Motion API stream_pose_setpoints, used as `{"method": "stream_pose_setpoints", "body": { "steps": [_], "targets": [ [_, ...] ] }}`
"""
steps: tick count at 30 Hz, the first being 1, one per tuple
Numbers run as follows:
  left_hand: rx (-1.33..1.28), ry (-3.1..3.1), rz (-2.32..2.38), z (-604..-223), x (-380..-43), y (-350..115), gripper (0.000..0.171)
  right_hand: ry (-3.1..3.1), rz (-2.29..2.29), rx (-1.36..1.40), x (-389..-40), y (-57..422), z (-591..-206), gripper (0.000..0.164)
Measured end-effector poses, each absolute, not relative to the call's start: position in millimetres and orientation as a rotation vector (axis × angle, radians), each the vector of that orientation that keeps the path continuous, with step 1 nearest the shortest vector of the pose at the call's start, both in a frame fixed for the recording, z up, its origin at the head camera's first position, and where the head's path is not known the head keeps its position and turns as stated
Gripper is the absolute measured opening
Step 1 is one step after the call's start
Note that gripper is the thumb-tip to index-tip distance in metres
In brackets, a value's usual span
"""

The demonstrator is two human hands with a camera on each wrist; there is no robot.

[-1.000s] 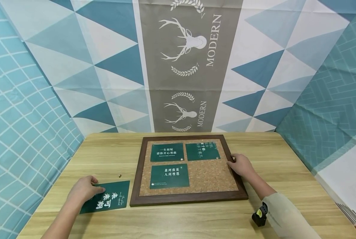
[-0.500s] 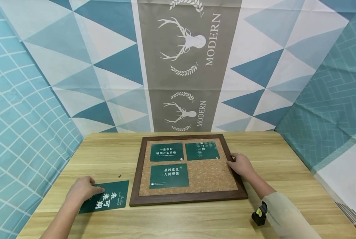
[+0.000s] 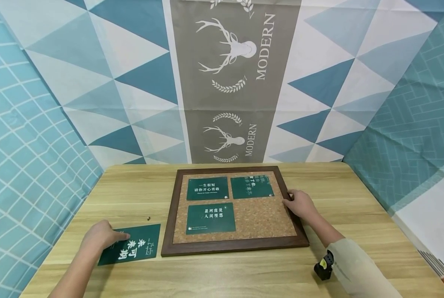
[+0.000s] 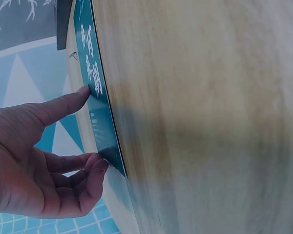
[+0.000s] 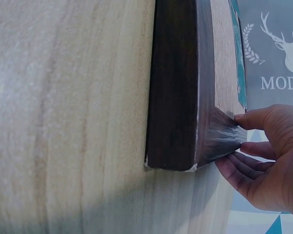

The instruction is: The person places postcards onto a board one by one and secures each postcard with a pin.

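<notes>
My left hand [image 3: 102, 236] is at the near end of a green card [image 4: 105, 126] with white lettering, lying on the table left of the corkboard. The thumb lies on the card's face while the other fingers curl at its edge, pinching it. On the far side, my right hand [image 3: 300, 205] holds the right rail of a corkboard [image 3: 264, 221] in a dark brown wooden frame, thumb on the inner side and fingers round the outer edge. Three green cards are on the cork: upper left [image 3: 207, 194], upper right [image 3: 252, 188] and lower left [image 3: 211, 223]. The lower right of the cork is bare.
A small shiny pushpin-like piece [image 3: 149, 218] lies on the wooden table [image 3: 229, 273] between the left card and the board. Several shiny pin heads show on the mounted cards. Patterned cloth [image 3: 222, 82] hangs behind the table. A black device [image 3: 323, 268] sits at the right sleeve.
The left forefinger has drawn in slightly at the card's back edge. Card, corkboard and right hand look unchanged; the head view has shifted a little.
</notes>
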State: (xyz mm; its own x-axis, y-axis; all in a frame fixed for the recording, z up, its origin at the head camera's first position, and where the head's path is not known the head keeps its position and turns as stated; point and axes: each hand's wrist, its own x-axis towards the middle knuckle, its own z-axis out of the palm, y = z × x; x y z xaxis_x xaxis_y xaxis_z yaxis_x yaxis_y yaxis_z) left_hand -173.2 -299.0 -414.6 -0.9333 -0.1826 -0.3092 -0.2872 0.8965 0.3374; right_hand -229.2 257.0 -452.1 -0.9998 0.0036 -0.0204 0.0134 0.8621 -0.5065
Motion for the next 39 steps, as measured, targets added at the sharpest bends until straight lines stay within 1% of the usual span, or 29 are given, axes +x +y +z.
{"method": "stream_pose_setpoints", "body": {
  "steps": [2, 4, 13, 16, 19, 22, 24, 26, 27, 30, 31, 37, 39],
  "targets": [
    [-0.355, 2.79, 0.562, -416, -173, -300, 0.054, 3.013, -0.821, 0.012, -229, 257, -452, 0.049],
    [-0.348, 2.789, 0.567, -417, -173, -301, 0.054, 3.011, -0.826, 0.014, -229, 257, -452, 0.049],
    [-0.348, 2.764, 0.597, -416, -175, -303, 0.067, 3.008, -0.825, 0.015, -231, 259, -454, 0.05],
    [-0.346, 2.756, 0.589, -417, -176, -304, 0.067, 3.005, -0.834, 0.015, -232, 259, -454, 0.05],
    [-0.34, 2.755, 0.594, -418, -175, -307, 0.061, 3.005, -0.835, 0.012, -232, 259, -454, 0.05],
    [-0.351, 2.748, 0.644, -421, -175, -312, 0.049, 3.002, -0.833, 0.01, -231, 259, -454, 0.05],
    [-0.361, 2.754, 0.66, -422, -176, -315, 0.048, 2.998, -0.837, 0.009, -231, 259, -454, 0.05],
    [-0.35, 2.755, 0.682, -421, -177, -319, 0.054, 3.0, -0.839, 0.009, -231, 259, -453, 0.05],
    [-0.332, 2.76, 0.682, -420, -178, -320, 0.06, 3.001, -0.838, 0.008, -231, 259, -453, 0.05],
    [-0.286, 2.734, 0.745, -417, -178, -325, 0.085, 3.005, -0.836, -0.001, -232, 259, -453, 0.05],
    [-0.285, 2.712, 0.784, -416, -178, -326, 0.086, 3.006, -0.837, -0.002, -232, 259, -453, 0.05],
    [-0.339, 2.58, 1.101, -416, -175, -329, 0.064, 2.999, -0.836, -0.006, -231, 258, -454, 0.051],
    [-0.346, 2.518, 1.205, -416, -174, -330, 0.06, 3.001, -0.834, -0.005, -231, 259, -454, 0.051]
  ]
}}
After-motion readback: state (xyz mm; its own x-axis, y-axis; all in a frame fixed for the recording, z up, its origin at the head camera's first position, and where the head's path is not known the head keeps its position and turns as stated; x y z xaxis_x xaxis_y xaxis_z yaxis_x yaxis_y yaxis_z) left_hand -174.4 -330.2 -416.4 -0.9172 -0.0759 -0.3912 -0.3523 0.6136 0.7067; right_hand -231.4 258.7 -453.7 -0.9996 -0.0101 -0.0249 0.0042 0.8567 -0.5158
